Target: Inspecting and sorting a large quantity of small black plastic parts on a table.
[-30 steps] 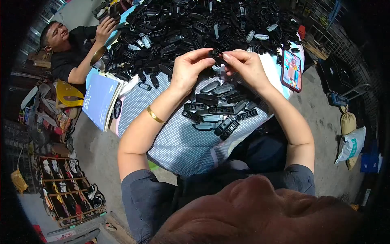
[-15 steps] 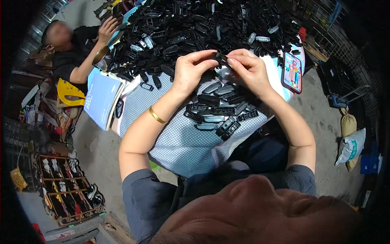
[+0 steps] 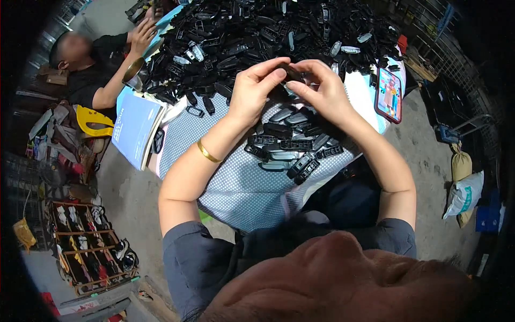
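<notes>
Both hands meet above the near side of the table, at the edge of a big heap of black key fob shells [image 3: 247, 32]. Between them is one dark key fob shell [image 3: 291, 72], partly covered by the fingers. My left hand [image 3: 251, 91] pinches it with thumb and forefinger. My right hand [image 3: 326, 94] has its fingers curled over the other side, thumb close below. Under my wrists lies a smaller group of key fob shells [image 3: 287, 144], black and some grey-backed, on the dotted tablecloth [image 3: 225, 182].
A phone [image 3: 388, 95] with a lit screen lies at the right edge. On the left are a blue book [image 3: 135, 129], a metal cup [image 3: 134, 72] and a yellow stool [image 3: 92, 122]. Another person's hand [image 3: 144, 35] is at the far left. A compartment rack [image 3: 91, 247] stands lower left.
My right hand's fingers have shifted from a straight pinch to a curl around the key fob shell, which now lies flatter between my hands. The other person's hands have moved slightly.
</notes>
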